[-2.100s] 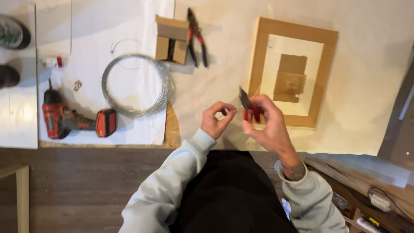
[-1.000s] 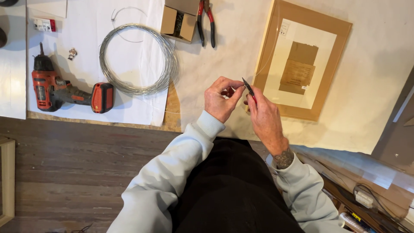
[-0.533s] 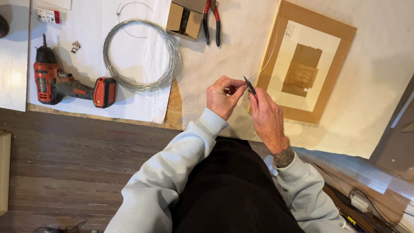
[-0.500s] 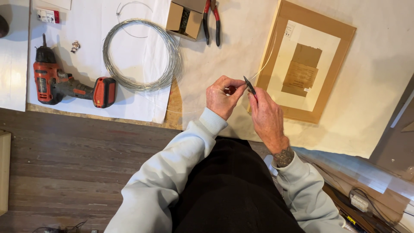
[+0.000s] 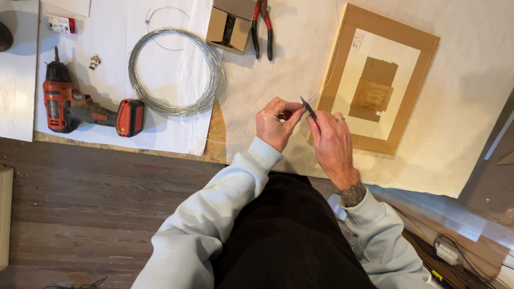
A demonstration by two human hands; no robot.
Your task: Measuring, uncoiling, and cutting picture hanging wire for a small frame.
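My right hand (image 5: 332, 142) grips small pliers with red handles; their dark jaws (image 5: 308, 108) stick up between my two hands. My left hand (image 5: 276, 124) pinches something small against the jaws, probably a thin wire end. A fine wire (image 5: 327, 80) runs from the jaws up across the wooden picture frame (image 5: 401, 40), which lies face down on the covered table just right of my hands. A coil of silver wire (image 5: 176, 72) lies to the upper left of my left hand.
A red and black cordless drill (image 5: 80, 107) lies at the left on white paper. A small cardboard box (image 5: 231, 24) and red-handled pliers (image 5: 262, 29) lie at the top. Dark wooden floor (image 5: 96, 198) runs below the table edge. Cables and clutter sit at the lower right.
Both hands have shifted from below the frame's corner to its left edge, staying together on the pliers. The camera view has drifted slightly; the things on the table lie where they were.
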